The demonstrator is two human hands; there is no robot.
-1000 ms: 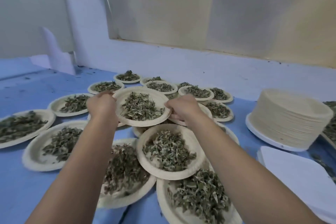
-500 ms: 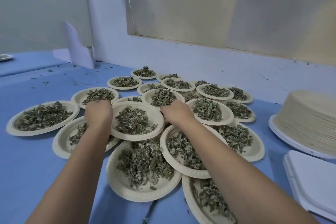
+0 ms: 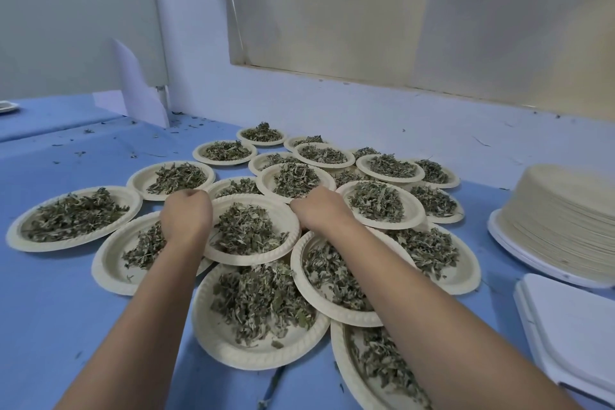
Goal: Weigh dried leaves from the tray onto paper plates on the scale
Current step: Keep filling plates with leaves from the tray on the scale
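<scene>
- Plate (image 3: 256, 256) of leaves (image 3: 248, 231) sits at the centre of the frame, held at both sides.
- Left hand (image 3: 186, 215) grips the plate's left rim, fingers curled round it, back of the hand up.
- Right hand (image 3: 319, 210) grips the right rim the same way.
- The leaves lie heaped in the plate's middle, dry and grey-green.
- The plate overlaps those below it and to either side; whether it rests on them or hangs just above is hard to tell from this angle.
- Filled plates (image 3: 213, 336) crowd round it across the middle of the frame, many overlapping, from near the far wall down to the bottom edge.
- A stack (image 3: 565, 220) of unfilled plates stands at the right edge on a white dish (image 3: 509, 248).
- A white slab (image 3: 572, 326) lies at lower right, cut off by the frame.
- The table (image 3: 50, 293) is blue, with crumbs (image 3: 81, 153) of leaf scattered at the left, above the plates.
</scene>
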